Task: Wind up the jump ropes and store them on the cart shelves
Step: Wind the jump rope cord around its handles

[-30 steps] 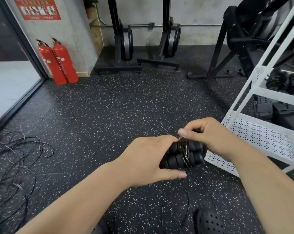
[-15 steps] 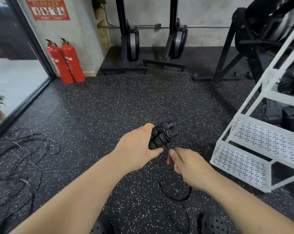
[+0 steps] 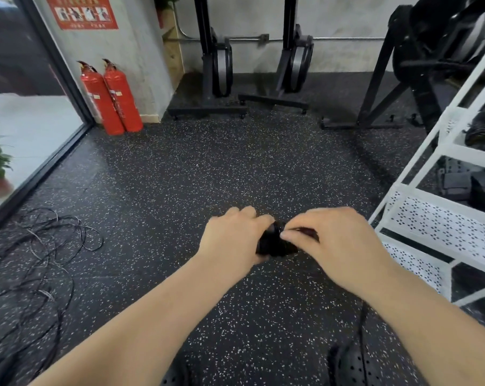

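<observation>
My left hand (image 3: 233,240) grips a pair of black jump rope handles (image 3: 274,242) held together in front of me. My right hand (image 3: 333,243) is right beside them, pinching the thin cord against the handles. The cord's loose end (image 3: 362,327) hangs down under my right forearm. The white cart (image 3: 441,227) stands at the right with perforated shelves; a wound black rope bundle (image 3: 483,132) lies on an upper shelf. A tangle of loose jump ropes (image 3: 38,260) lies on the floor at the left.
Two red fire extinguishers (image 3: 110,98) stand by the wall corner. Black gym machines (image 3: 219,68) line the back wall. A glass wall with a dark frame (image 3: 55,160) runs along the left. My black shoes (image 3: 355,363) show at the bottom.
My right hand has come up from below the handles to their right side, drawing the cord with it. The handles have turned more level in my left hand.
</observation>
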